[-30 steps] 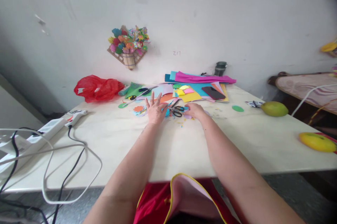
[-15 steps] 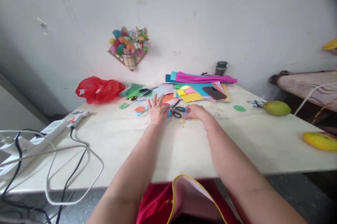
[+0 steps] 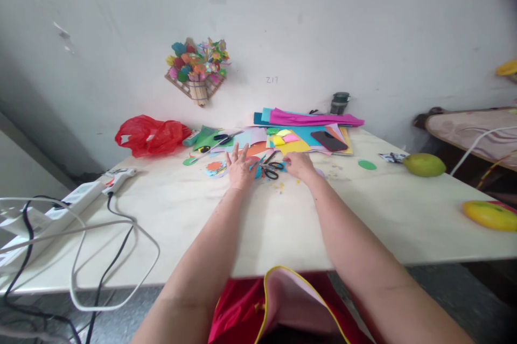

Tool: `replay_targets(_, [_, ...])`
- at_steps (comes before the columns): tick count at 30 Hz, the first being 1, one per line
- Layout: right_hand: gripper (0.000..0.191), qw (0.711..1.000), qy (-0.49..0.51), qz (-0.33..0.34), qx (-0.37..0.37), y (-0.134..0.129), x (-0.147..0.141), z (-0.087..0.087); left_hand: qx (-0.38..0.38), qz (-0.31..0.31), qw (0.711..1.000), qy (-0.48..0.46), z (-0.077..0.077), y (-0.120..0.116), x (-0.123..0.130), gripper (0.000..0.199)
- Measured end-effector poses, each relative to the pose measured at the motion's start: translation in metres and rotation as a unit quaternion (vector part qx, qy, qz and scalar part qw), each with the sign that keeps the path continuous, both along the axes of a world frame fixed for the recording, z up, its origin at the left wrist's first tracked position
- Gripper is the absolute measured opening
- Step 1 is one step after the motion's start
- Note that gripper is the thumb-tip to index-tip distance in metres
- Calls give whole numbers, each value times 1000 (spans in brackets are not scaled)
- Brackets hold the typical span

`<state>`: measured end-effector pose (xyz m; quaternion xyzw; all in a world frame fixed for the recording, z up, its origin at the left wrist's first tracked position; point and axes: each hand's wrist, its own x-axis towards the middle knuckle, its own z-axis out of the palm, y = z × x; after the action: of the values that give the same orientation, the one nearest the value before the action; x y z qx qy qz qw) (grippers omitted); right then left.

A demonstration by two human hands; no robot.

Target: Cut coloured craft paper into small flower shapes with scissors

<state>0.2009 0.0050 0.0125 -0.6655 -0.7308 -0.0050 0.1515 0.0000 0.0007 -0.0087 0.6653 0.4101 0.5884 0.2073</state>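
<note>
My left hand (image 3: pixel 241 169) lies over the paper bits with its fingers spread, and a blue scrap shows by its thumb side. Between my hands rests a pair of black-handled scissors (image 3: pixel 271 174), touched by neither hand as far as I can see. The fingers of my right hand (image 3: pixel 299 166) are bent together around a small piece of blue paper (image 3: pixel 286 166), just right of the scissors handles. Part of that piece is hidden by the hand. Left of my left hand sit an orange paper flower (image 3: pixel 214 165) and other cut shapes.
Coloured sheets (image 3: pixel 297 146) with a phone (image 3: pixel 329 141) lie at the back. A second pair of scissors (image 3: pixel 221 138) and a red plastic bag (image 3: pixel 149 135) are at back left. Cables and a power strip (image 3: pixel 76 198) occupy the left; a green mango (image 3: pixel 424 165) lies right.
My right hand has shifted slightly left and away from me, with blue paper at its fingertips. My left hand stays nearly where it was, still spread.
</note>
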Motion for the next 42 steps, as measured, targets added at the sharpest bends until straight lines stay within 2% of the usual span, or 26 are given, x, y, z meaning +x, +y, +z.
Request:
replay_targets(2, [34,998,-16,60,12,-4,-14,-3,-1,8,1000,-22,0,0,0,15])
replay_targets(4, [40,995,-52,91,3,-8,-28,-5,3,22,999,-23,-1,2,-1,17])
replay_targets(10, [44,994,-80,72,-8,-10,-47,-8,-16,84,996,-27,-6,13,-7,19])
replay_targets(15, [47,995,-74,71,9,-10,-50,-5,-26,89,993,-73,-7,18,-11,18])
replay_targets(21, [35,1000,-30,4,5,-10,-47,-1,-15,72,996,-46,-3,11,-5,21])
replay_targets(26, [30,993,106,-58,1,-2,-37,-3,-24,76,996,-28,-2,11,-5,21])
replay_targets(28, [31,974,222,-46,1,-1,-36,-4,-37,61,996,-61,-3,12,-5,19])
replay_targets(29, [33,954,297,-30,-10,-1,-36,-4,-52,52,994,-78,-4,14,-6,18])
replay_targets(31, [38,894,446,9,-44,-3,-38,-3,-102,37,989,-98,-6,16,-6,15])
replay_targets(33, [36,842,536,27,-59,-6,-41,0,-164,0,983,-83,-9,17,-7,21])
replay_targets(36, [29,802,594,28,-60,-12,-44,6,-214,-74,968,-109,-12,17,-8,29])
replay_targets(39, [22,786,615,22,-63,-13,-42,8,-243,-142,948,-146,-11,14,-7,40])
replay_targets(42, [18,772,634,3,-47,-8,-38,5,-266,-185,933,-158,-8,9,-8,45])
